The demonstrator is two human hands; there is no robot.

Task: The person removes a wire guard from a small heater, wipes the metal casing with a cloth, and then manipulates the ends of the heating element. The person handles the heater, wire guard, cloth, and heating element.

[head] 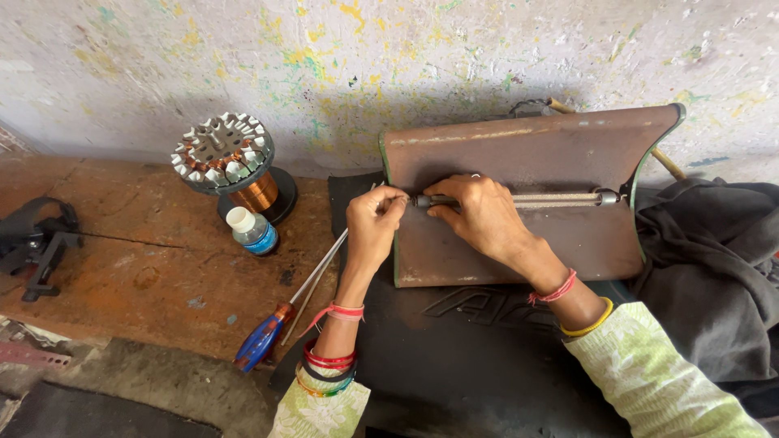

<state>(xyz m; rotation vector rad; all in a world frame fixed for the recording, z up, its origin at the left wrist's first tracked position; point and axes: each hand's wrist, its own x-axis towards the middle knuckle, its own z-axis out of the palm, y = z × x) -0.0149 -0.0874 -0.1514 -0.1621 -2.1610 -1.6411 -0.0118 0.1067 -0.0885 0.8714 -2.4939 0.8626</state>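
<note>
A brown curved metal plate point(560, 150) with a green edge lies on a black mat point(454, 357). Across it runs a thin grey rod point(560, 197) with a round end piece at the right. My right hand point(479, 215) grips the rod's left end. My left hand point(375, 223) pinches the tip of the same rod at the plate's left edge. Both wrists carry red threads and bangles.
A wound motor stator point(223, 154) sits on a copper wire spool point(258, 193) at the left. Beside it stands a small white-capped bottle point(251, 230). A blue-handled screwdriver point(268, 332) lies on the wooden bench. Dark cloth point(714, 251) is heaped at the right; a black tool point(36, 243) is far left.
</note>
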